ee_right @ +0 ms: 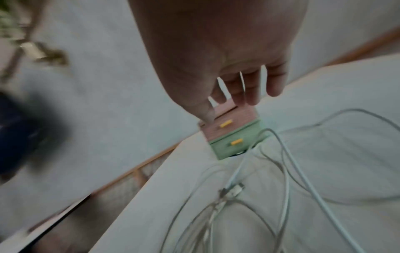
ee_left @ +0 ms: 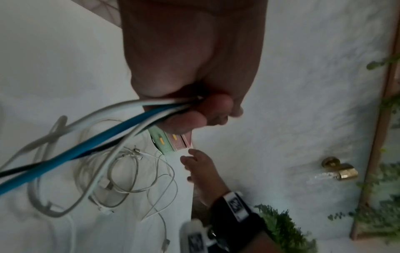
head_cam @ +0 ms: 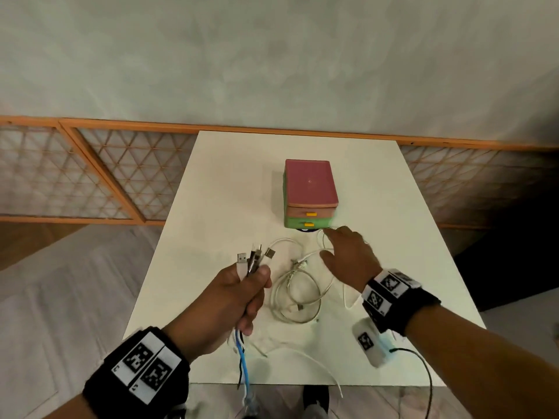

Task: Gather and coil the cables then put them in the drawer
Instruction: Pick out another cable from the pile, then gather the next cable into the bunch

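While the left hand grips a bunch of cables — plug ends poking up past the thumb, a blue one trailing below — the right hand hovers with fingers spread and holds nothing, over loose white cables tangled on the white table. Just beyond sits the small drawer box, both drawers closed.

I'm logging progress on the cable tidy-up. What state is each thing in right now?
left hand: grips a bundle of cable ends, plugs up
right hand: open, reaching over the loose white cables
loose white cables: tangled on the table
pink drawer: closed
green drawer: closed
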`<state>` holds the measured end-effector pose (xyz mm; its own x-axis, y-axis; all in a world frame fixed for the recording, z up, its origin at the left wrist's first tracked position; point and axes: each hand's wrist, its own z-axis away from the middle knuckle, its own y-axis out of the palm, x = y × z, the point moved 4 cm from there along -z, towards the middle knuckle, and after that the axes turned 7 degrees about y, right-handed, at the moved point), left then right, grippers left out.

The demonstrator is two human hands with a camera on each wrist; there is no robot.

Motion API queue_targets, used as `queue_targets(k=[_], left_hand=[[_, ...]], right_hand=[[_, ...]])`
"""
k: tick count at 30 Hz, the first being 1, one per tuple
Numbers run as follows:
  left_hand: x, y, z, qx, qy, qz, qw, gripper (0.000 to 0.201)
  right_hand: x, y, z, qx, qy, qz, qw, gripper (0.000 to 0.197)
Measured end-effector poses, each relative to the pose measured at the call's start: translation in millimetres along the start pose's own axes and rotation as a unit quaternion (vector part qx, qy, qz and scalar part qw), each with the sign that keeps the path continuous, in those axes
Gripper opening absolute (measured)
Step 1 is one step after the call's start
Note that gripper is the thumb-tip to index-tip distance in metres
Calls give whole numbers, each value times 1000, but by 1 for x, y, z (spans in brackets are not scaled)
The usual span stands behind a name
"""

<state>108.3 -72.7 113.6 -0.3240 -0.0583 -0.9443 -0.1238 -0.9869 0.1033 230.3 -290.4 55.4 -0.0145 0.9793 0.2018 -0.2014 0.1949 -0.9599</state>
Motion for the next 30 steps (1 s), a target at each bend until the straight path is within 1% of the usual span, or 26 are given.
queue_targets(k=[1, 2, 3, 4, 5, 6, 7, 8, 9, 10, 12, 13, 14, 16, 18, 19, 21, 22, 24, 25, 27, 30], left_hand=[[0, 0, 5, 7, -9, 13, 1000, 24], [1, 1, 8, 15, -16, 31, 999, 19], [1, 1, 11, 18, -19, 47, 999, 17], [0, 2, 11, 15, -18, 60, 998, 17], [0, 2, 10, 3, -16, 72, 997, 20], [1, 1, 7, -19, -16, 84, 996, 24], [1, 2, 3, -40, -20, 102, 994, 28], [1, 2, -1, -58, -26, 123, 990, 31], [0, 4, -6, -68, -34, 145, 987, 33], [-1, 6, -12, -73, -42, 159, 984, 33], [0, 12, -24, -77, -61, 159, 982, 33], [-1, 17, -31, -77, -69, 155, 983, 33], [-1, 22, -36, -78, -76, 150, 983, 32], [-2, 31, -44, -75, -81, 147, 983, 32], [-6, 40, -48, -67, -74, 145, 984, 32], [-8, 42, -49, -64, -66, 141, 986, 33], [-13, 46, -51, -67, -44, 139, 987, 37], [-15, 47, -52, -71, -35, 149, 986, 37], [-18, 48, -55, -73, -24, 186, 980, 36], [-20, 48, -56, -74, -22, 204, 976, 34], [-22, 46, -59, -72, -21, 220, 973, 32], [-24, 43, -60, -68, -8, 226, 972, 30]], right_hand=[[-5, 1, -15, 15, 48, -13, 999, 53], [-13, 7, -27, 45, 88, -29, 995, 53], [-20, 15, -34, 89, 124, -61, 986, 47], [-26, 24, -37, 137, 157, -111, 972, 33], [-30, 32, -34, 184, 189, -179, 948, 15], [-32, 39, -28, 224, 217, -269, 911, 5], [-31, 42, -19, 246, 250, -356, 866, 11], [-29, 44, -10, 256, 277, -437, 817, 12], [-24, 40, -1, 249, 283, -491, 785, 9], [-17, 34, 9, 234, 270, -533, 767, 6], [2, 15, 29, 198, 205, -607, 742, 11], [11, 3, 40, 181, 168, -624, 742, 15], [20, -7, 50, 168, 132, -628, 749, 17], [29, -24, 69, 126, 73, -614, 776, 17], [30, -37, 80, 64, 37, -567, 821, 14], [29, -42, 84, 36, 18, -532, 846, 15], [27, -48, 91, 3, -37, -450, 892, 20], [29, -49, 95, -1, -68, -412, 909, 20], [33, -47, 103, 8, -116, -360, 926, 17], [35, -44, 106, 14, -133, -339, 931, 15], [39, -38, 110, 18, -161, -305, 939, 16], [39, -29, 110, 31, -160, -294, 942, 17]])
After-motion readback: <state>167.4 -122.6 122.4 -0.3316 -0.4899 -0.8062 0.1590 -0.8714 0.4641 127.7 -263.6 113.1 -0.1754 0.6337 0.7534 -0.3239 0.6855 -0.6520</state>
